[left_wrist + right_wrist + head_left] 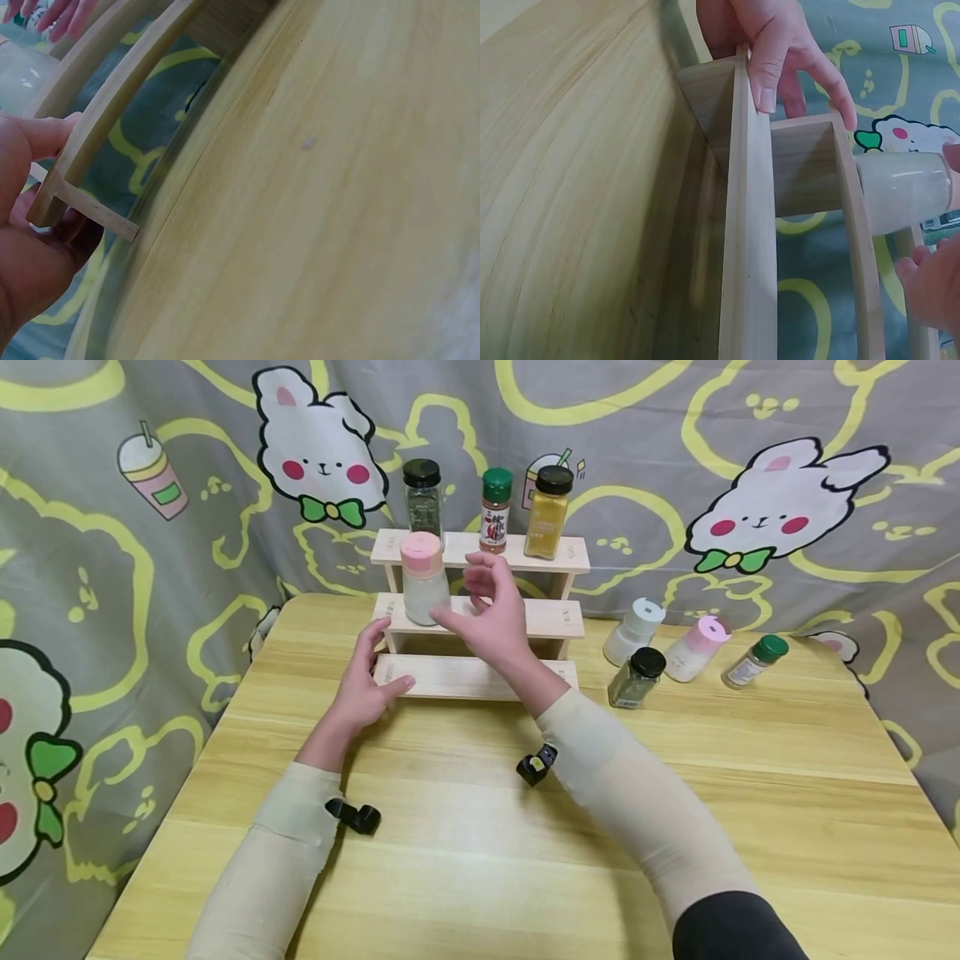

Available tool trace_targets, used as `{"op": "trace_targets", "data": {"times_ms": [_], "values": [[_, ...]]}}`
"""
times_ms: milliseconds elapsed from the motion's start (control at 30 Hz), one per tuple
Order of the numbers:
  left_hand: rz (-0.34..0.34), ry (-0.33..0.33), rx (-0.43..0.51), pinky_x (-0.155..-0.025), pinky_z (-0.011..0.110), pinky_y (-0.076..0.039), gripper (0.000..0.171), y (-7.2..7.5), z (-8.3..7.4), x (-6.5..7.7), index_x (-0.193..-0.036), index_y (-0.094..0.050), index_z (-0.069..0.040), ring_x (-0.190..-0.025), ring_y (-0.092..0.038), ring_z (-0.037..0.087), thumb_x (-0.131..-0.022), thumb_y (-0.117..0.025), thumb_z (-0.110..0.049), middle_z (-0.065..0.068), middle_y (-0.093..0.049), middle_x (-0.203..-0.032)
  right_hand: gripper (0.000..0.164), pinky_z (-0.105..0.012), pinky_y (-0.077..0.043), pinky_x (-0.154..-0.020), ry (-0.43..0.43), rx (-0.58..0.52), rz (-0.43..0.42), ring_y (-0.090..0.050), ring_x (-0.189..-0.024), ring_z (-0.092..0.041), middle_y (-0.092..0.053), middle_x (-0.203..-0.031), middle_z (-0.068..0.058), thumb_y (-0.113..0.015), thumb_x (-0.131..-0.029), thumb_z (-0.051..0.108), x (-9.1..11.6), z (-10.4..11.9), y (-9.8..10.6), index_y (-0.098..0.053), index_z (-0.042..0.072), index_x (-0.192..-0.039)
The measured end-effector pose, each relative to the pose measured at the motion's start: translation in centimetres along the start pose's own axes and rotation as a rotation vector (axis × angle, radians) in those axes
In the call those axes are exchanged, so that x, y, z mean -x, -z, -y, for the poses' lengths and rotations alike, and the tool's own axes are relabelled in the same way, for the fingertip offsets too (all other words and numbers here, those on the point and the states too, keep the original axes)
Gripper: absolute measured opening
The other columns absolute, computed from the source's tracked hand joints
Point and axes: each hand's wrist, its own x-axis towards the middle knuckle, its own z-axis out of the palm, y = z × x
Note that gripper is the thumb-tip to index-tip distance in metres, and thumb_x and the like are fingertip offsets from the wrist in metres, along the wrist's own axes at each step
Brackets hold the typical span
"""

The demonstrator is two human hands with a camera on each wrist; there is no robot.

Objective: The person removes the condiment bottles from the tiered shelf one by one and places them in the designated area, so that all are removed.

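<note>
A shaker jar with a pink lid and whitish contents stands upright toward the left end of the middle step of a wooden three-step rack. My right hand is just right of this jar, fingers apart and bent, the thumb tip close to the jar's lower side; whether it touches is unclear. At the rack's left end, my left hand grips the lowest step. In the left wrist view, the thumb lies over the board and the other fingers go round its end.
On the top step stand a black-lidded herb jar, a green-capped red-labelled bottle and a black-lidded yellow spice jar. Right of the rack, on the table, are a white-lidded shaker, a pink-lidded shaker, a black-lidded jar and a green-capped bottle.
</note>
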Motion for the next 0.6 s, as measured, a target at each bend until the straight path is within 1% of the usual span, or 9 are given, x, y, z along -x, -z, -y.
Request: {"op": "trace_targets", "data": {"times_ms": [67,167,267,333,500,600], "values": [[-0.002,0.002,0.002,-0.116,0.052,-0.017,0.083,0.0,-0.1,0.0,-0.152,-0.028,-0.004,-0.145,-0.022,0.034,-0.083,-0.071,0.014,0.017,-0.027,-0.158,0.074,-0.033,-0.047,-0.098,-0.009,0.004,0.0,-0.057,-0.11,-0.018,-0.057,-0.119,-0.004,-0.091,-0.073,0.012,-0.2,0.0,-0.4,-0.05,0.009,-0.135],[-0.002,0.013,0.0,-0.116,0.052,-0.017,0.083,0.1,-0.2,0.0,-0.152,-0.028,-0.005,-0.145,-0.022,0.034,-0.083,-0.071,0.014,0.017,-0.027,-0.158,0.075,-0.033,-0.046,-0.098,-0.024,-0.005,0.0,-0.056,-0.112,-0.021,-0.056,-0.122,-0.01,-0.091,-0.073,0.011,-0.3,0.0,-1.0,-0.05,0.009,-0.135],[-0.004,0.017,0.0,-0.116,0.052,-0.017,0.084,0.1,-0.3,0.1,-0.152,-0.028,-0.005,-0.145,-0.022,0.033,-0.083,-0.071,0.013,0.016,-0.027,-0.158,0.074,-0.034,-0.046,-0.098,-0.021,-0.01,-0.005,-0.055,-0.113,-0.026,-0.056,-0.124,-0.014,-0.091,-0.072,0.009,-0.6,-0.1,-1.5,-0.051,0.009,-0.134],[-0.006,0.013,0.0,-0.116,0.051,-0.018,0.083,0.1,-0.3,0.0,-0.152,-0.028,-0.005,-0.145,-0.022,0.033,-0.083,-0.071,0.014,0.016,-0.028,-0.158,0.074,-0.035,-0.047,-0.098,-0.013,-0.007,-0.009,-0.055,-0.113,-0.027,-0.057,-0.123,-0.013,-0.091,-0.072,0.009,-0.8,-0.1,-1.8,-0.051,0.01,-0.134],[-0.006,-0.008,0.003,-0.117,0.051,-0.017,0.083,0.1,-0.1,-0.1,-0.151,-0.029,-0.004,-0.145,-0.022,0.033,-0.082,-0.071,0.014,0.016,-0.027,-0.158,0.075,-0.036,-0.047,-0.097,-0.003,0.021,-0.016,-0.057,-0.11,-0.019,-0.06,-0.12,-0.006,-0.091,-0.071,0.008,-1.1,0.0,-2.4,-0.052,0.013,-0.135],[-0.005,-0.01,0.005,-0.117,0.052,-0.016,0.083,0.1,0.1,-0.1,-0.151,-0.029,-0.004,-0.145,-0.022,0.033,-0.082,-0.071,0.015,0.015,-0.026,-0.158,0.075,-0.033,-0.047,-0.097,0.0,0.024,-0.021,-0.057,-0.111,-0.015,-0.06,-0.12,-0.004,-0.091,-0.07,0.007,-1.3,0.0,-2.8,-0.052,0.013,-0.135]]}}
